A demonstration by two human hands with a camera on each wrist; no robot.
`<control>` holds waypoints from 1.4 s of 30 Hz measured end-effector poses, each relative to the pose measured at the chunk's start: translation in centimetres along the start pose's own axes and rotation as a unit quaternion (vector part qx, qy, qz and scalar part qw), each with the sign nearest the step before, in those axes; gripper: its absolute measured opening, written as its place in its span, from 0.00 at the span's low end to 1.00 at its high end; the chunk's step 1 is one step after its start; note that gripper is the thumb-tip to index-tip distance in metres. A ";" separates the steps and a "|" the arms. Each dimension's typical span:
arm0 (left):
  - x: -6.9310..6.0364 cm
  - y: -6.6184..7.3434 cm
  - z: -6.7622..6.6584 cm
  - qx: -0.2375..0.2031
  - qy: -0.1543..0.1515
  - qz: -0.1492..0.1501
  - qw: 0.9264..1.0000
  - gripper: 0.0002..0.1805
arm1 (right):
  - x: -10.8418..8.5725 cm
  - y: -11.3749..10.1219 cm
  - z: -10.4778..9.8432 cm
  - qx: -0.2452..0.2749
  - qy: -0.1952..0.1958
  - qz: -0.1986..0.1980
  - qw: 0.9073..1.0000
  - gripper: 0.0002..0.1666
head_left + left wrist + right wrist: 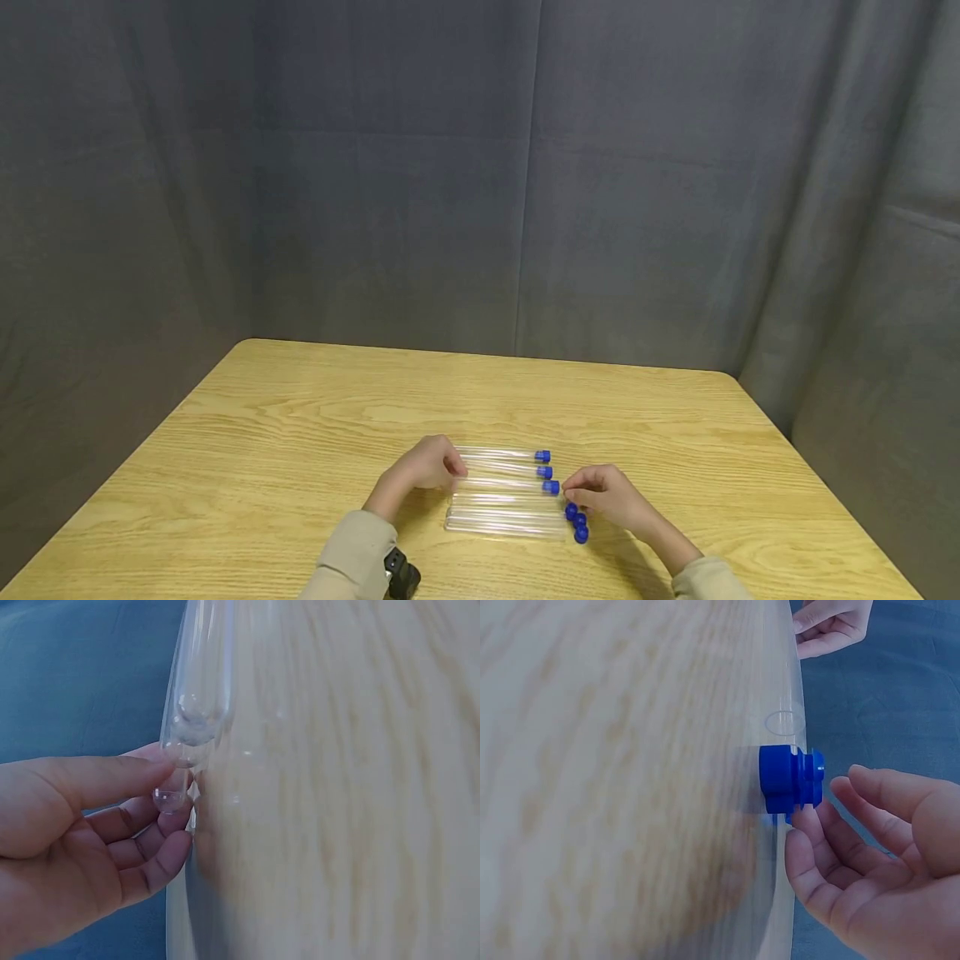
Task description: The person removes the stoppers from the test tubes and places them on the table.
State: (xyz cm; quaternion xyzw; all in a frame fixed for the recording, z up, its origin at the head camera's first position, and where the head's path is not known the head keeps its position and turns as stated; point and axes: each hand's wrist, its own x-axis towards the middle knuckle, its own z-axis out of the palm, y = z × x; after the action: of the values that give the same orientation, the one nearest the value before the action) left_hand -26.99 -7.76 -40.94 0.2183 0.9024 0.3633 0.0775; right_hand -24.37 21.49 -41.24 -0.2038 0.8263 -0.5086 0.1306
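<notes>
Several clear glass tubes lie side by side, rounded ends to the left. Three of them, at the far side, have blue caps in their right ends. My left hand pinches the rounded end of a tube between thumb and fingers. My right hand is beside the nearest capped end, its fingers loosely bent and apart, holding nothing visible. Several loose blue caps lie by its fingertips, close to the tubes' uncapped ends. In the right wrist view, blue caps overlap just left of the fingers.
The wood-grain table extends around the tubes. Grey curtains hang behind it and along both sides. A black device is strapped at the left wrist, near the table's front.
</notes>
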 end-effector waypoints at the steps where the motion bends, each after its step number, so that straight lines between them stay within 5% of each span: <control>1: 0.0 0.0 0.0 -0.003 -0.002 0.001 1.000 0.08 | 0.0 0.0 0.0 0.002 0.000 0.001 1.000 0.13; 9: -0.1 0.0 -0.2 -0.027 -0.003 0.026 0.999 0.06 | 0.0 -0.1 0.1 0.016 0.005 0.007 1.000 0.13; 14: 0.0 -0.1 -0.4 -0.089 0.010 0.038 0.995 0.06 | -0.2 -0.3 0.0 0.025 0.015 0.008 1.000 0.15; 22: -0.1 0.1 -0.6 -0.181 0.011 0.014 0.983 0.09 | -0.5 -0.5 -0.2 0.019 0.045 -0.005 0.999 0.18; 42: -2.2 3.6 -3.0 -0.220 0.020 0.068 0.973 0.13 | -1.6 -3.4 -1.5 0.070 0.160 -0.020 0.984 0.22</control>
State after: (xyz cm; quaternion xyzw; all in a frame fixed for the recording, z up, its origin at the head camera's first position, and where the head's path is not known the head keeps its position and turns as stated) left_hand -24.75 -8.31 -36.32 0.2491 0.7846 0.5619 0.0807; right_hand -22.94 22.08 -37.50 -0.1268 0.7946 -0.5938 0.0001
